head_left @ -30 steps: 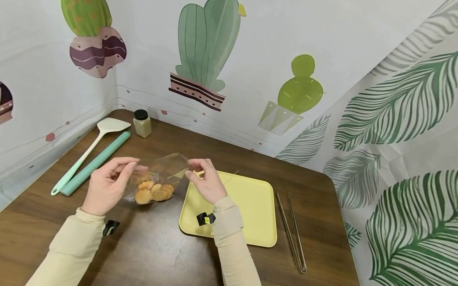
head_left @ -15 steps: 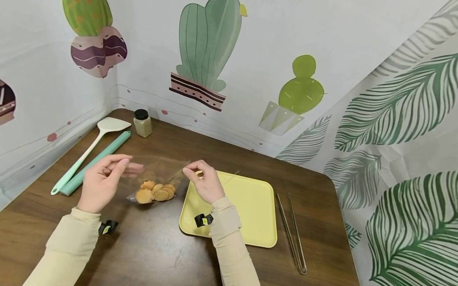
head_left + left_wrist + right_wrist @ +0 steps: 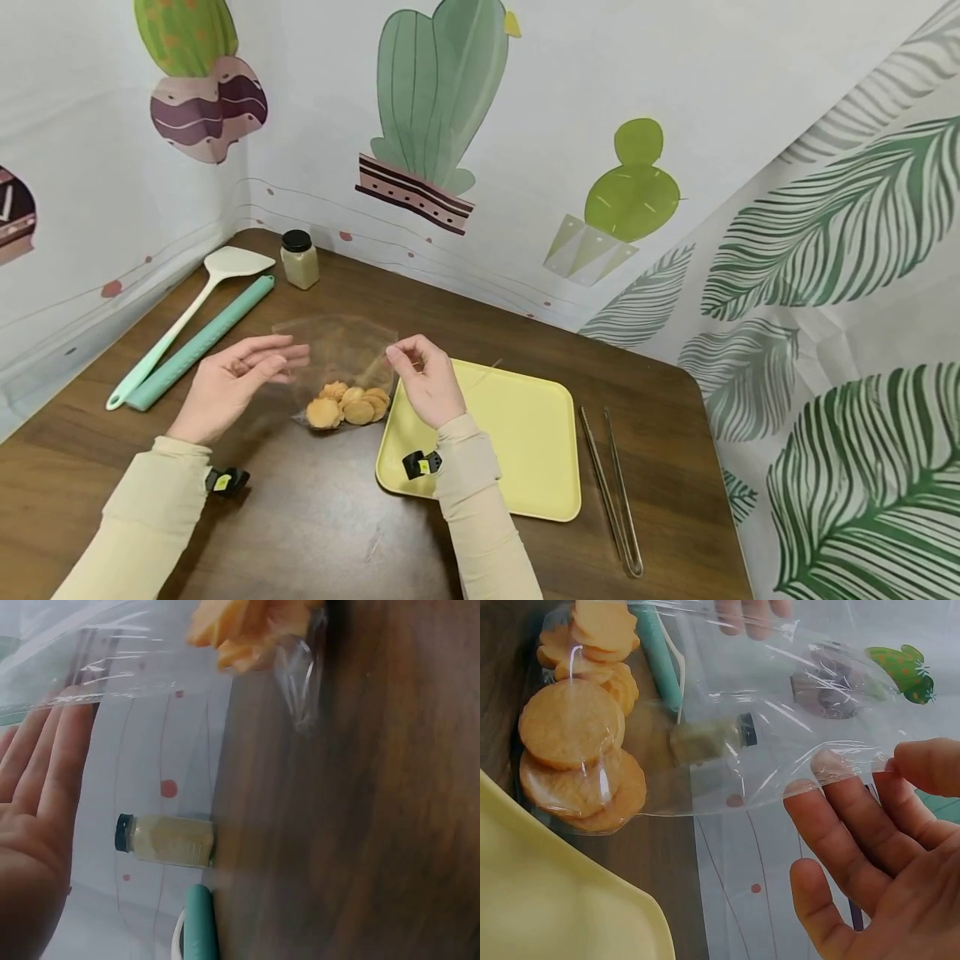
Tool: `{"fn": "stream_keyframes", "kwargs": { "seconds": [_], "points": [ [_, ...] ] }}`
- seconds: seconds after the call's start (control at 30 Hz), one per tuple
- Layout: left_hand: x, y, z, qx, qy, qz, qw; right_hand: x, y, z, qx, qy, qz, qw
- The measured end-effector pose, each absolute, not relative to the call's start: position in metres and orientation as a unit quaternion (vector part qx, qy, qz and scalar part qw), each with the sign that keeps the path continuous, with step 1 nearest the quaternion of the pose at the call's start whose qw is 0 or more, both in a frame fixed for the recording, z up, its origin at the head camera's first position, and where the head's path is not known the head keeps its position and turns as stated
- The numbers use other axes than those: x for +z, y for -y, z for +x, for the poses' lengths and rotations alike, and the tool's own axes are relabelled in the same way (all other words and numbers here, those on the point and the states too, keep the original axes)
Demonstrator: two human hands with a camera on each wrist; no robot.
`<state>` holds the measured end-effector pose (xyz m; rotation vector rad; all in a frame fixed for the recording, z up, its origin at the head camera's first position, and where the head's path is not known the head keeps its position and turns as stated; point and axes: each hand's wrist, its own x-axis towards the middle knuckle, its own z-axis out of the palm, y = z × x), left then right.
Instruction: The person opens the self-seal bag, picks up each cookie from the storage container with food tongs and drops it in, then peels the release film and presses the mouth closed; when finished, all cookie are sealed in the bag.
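Note:
A clear plastic bag (image 3: 333, 346) hangs over the table with several round golden biscuits (image 3: 570, 724) at its bottom; some have wavy edges. My right hand (image 3: 426, 382) pinches the bag's upper right edge between thumb and index finger, the other fingers lying along the film in the right wrist view. On the bag's other side is my left hand (image 3: 232, 383). Its fingers (image 3: 60, 761) are straight, with the tips overlapping the film in the left wrist view. Just right of the biscuits lies a yellow tray (image 3: 525, 433), partly covered by my right hand and sleeve.
Metal tongs (image 3: 617, 492) lie right of the tray. At the far left are a white-headed spatula (image 3: 236, 262) and a green rolling pin (image 3: 202, 342). A small black-lidded jar (image 3: 300, 262) stands near the back wall. Printed cloth hangs behind the brown table (image 3: 322, 533).
The bag with the biscuits has shifted right, toward the tray. My left hand has loosened its thumb-and-finger hold at the bag's edge, its fingers now straighter. My right hand keeps its pinch.

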<state>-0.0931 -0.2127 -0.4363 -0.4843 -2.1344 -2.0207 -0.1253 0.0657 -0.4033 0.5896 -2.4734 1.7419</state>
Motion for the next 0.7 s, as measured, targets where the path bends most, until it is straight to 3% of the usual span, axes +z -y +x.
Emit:
{"fn": "stream_keyframes", "kwargs": {
  "seconds": [0.2, 0.43, 0.7],
  "points": [
    [-0.436, 0.208, -0.094, -0.682, 0.714, -0.124, 0.098, -0.399, -0.065, -0.124, 0.559, 0.803, 0.205, 0.030],
    [-0.432, 0.206, -0.094, -0.687, 0.711, -0.109, 0.107, -0.366, -0.061, -0.107, 0.557, 0.801, 0.209, 0.060],
    [-0.434, 0.205, -0.094, -0.726, 0.667, -0.115, 0.125, -0.376, -0.060, -0.112, 0.576, 0.795, 0.177, 0.069]
  ]
}}
